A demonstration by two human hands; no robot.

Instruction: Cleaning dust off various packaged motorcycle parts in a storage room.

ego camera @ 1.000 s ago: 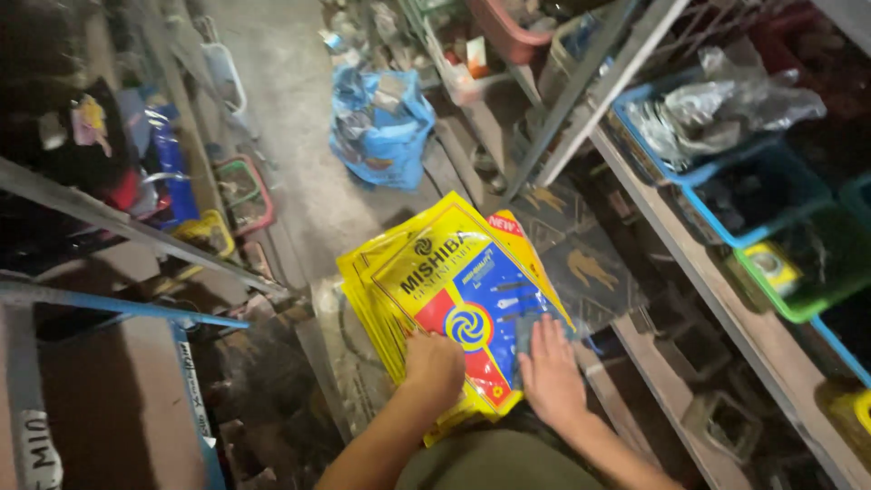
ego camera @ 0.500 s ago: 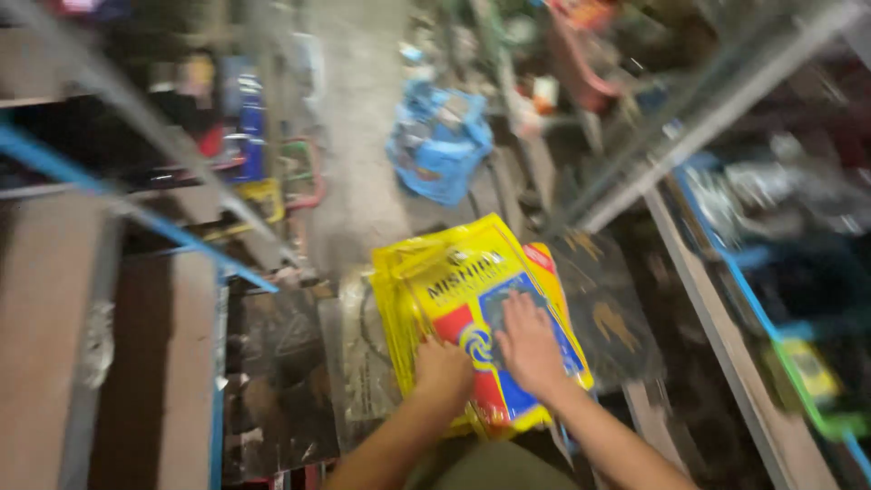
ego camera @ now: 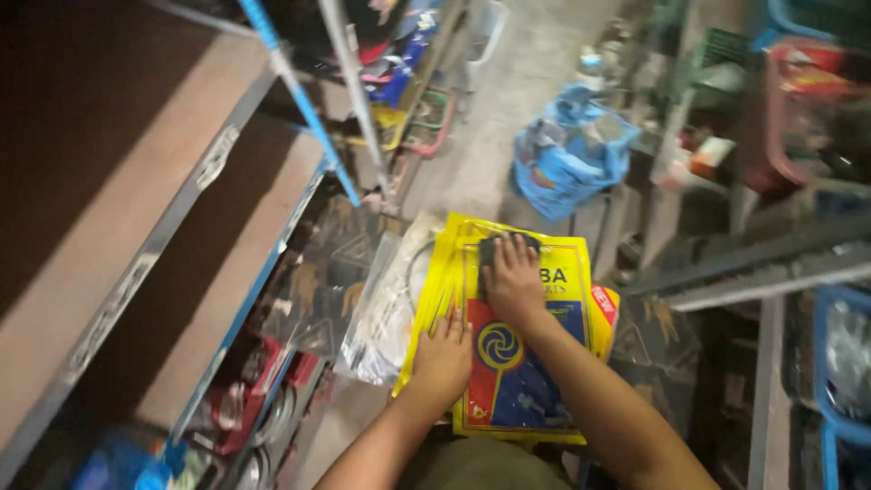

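Nearest, bare forearms reaching up from the bottom edge, over an olive-clad lap. Left hand [ego camera: 442,356] pressed flat, fingers spread wide, on the lower left part of a yellow plastic packet [ego camera: 553,272] with a red and blue panel and a swirl emblem; gripping nothing, only resting on the surface. Right hand [ego camera: 513,279] a little farther up the same packet, palm down, fingers loosely curled over a small dark object [ego camera: 494,247] at the packet's upper part; whether pinched or merely covered, cannot tell. Packet lying on top of a stack of like yellow packets, edges fanned at the left, in the narrow aisle between shelving. Just left of the stack, touching it, a clear plastic bag [ego camera: 386,313] holding pale coiled items. Farther left, a brown shelf board [ego camera: 136,209] with blue-painted metal frame, slanting across the view. Beyond the packets, a blue plastic bag [ego camera: 567,150] stuffed with goods on the grey concrete floor [ego camera: 494,109]. At right, metal racks and a blue crate [ego camera: 830,363], blurred.
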